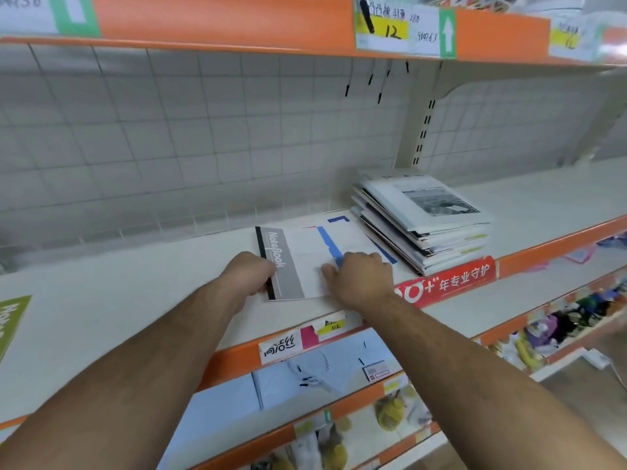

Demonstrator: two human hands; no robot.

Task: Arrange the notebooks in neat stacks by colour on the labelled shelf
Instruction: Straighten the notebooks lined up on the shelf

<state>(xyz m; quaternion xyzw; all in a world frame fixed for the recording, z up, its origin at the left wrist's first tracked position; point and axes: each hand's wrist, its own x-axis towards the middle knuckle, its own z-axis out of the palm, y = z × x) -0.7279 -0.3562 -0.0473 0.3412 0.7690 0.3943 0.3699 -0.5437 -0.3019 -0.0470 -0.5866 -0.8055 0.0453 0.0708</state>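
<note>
The left hand (249, 271) has its fingers curled round the black spine at the near left corner of a grey-banded notebook (298, 262), gripping it. The right hand (359, 276) lies knuckles-up at the notebook's right side, fingers bent and thumb flat on the white cover; whether it pinches the edge or only presses down I cannot tell.

The notebook lies flat near the front of the cream shelf (135, 293). It is thin and rectangular, with a smooth white cover, a grey band printed "NoteBook" and a black spine strip. Three pieces of blue tape (327, 240) show on the shelf around and beyond the right hand.

Just right of them sits one uneven stack of notebooks (427, 225), with pale glossy covers and a black-and-white photo on the top one; their number is unclear. One green notebook (10, 320) shows at the far left edge. A wire grid (169, 130) backs the shelf.
</note>
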